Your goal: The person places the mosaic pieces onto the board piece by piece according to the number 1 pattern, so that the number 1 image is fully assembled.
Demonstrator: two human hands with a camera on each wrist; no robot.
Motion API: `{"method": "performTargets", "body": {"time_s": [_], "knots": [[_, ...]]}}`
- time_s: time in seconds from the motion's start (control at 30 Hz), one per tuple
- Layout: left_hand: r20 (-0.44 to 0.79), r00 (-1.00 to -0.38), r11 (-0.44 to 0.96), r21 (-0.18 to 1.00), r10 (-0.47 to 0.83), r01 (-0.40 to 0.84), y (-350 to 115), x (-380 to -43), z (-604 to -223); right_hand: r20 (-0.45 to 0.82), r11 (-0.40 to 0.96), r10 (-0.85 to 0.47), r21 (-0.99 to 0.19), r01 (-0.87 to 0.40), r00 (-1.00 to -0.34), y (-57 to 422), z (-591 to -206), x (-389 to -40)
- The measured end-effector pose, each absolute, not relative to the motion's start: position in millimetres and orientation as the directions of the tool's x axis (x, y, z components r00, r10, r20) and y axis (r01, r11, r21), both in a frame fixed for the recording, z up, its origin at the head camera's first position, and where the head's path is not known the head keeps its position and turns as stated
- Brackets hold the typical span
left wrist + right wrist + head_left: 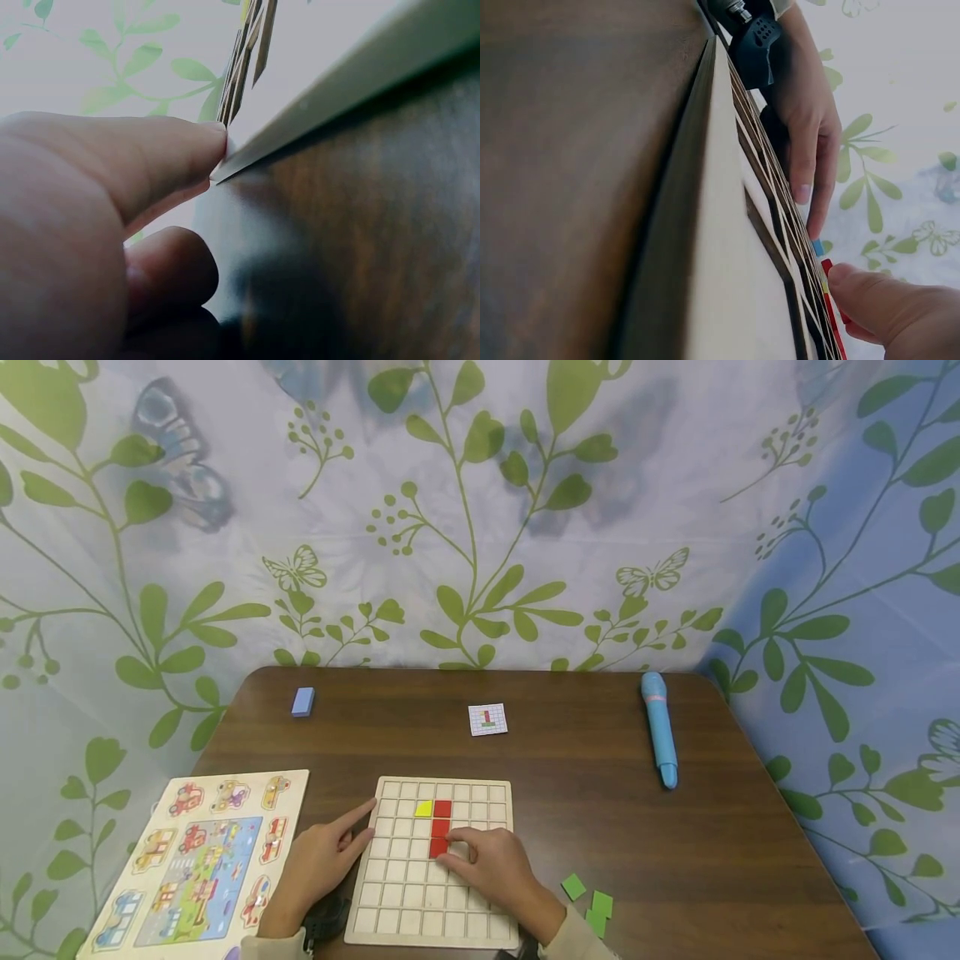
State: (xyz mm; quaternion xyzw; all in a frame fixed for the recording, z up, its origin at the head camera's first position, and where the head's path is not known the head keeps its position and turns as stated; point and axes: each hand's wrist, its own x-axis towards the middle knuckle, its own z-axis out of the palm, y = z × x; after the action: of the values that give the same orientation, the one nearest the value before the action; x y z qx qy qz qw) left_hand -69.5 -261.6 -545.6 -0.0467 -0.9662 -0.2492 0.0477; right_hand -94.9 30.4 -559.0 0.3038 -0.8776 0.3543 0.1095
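A wooden grid board point(382, 893) lies before me. In its upper part are a yellow piece point(424, 808) with a rounded corner and red square tiles point(442, 809) in a column. My right hand point(495, 864) pinches the lowest red tile point(438, 847) between thumb and fingers; in the right wrist view this red tile point(841, 300) stands tilted at the board's surface. My left hand point(318, 864) rests beside the board, its extended index finger and thumb at the left edge. In the left wrist view a fingertip point(214, 139) touches the board's side.
Several green square tiles point(573, 887) lie right of the board. Behind it is a small card point(488, 719) printed with a coloured figure on a grid. A blue block point(303, 702), a blue microphone-shaped object point(660, 731) and a vehicle puzzle board point(288, 785) surround the work.
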Motion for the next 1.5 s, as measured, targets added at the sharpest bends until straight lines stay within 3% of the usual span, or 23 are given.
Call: {"method": "performTargets", "body": {"time_s": [0.57,0.93,1.5], "knots": [[0.143,-0.987,0.876,0.463,0.079,0.137,-262,-70,-547,0.377,0.602,-0.472,-0.523,-0.603,-0.797,29,-558,-96],[0.099,-0.994,0.877,0.472,0.053,0.094,-263,-72,-547,0.381,0.608,-0.477,-0.508,-0.61,-0.792,28,-558,-96],[0.147,-0.986,0.874,0.466,0.077,0.138,-262,-70,-548,0.493,0.579,-0.371,-0.54,-0.611,-0.787,48,-536,-98]]}}
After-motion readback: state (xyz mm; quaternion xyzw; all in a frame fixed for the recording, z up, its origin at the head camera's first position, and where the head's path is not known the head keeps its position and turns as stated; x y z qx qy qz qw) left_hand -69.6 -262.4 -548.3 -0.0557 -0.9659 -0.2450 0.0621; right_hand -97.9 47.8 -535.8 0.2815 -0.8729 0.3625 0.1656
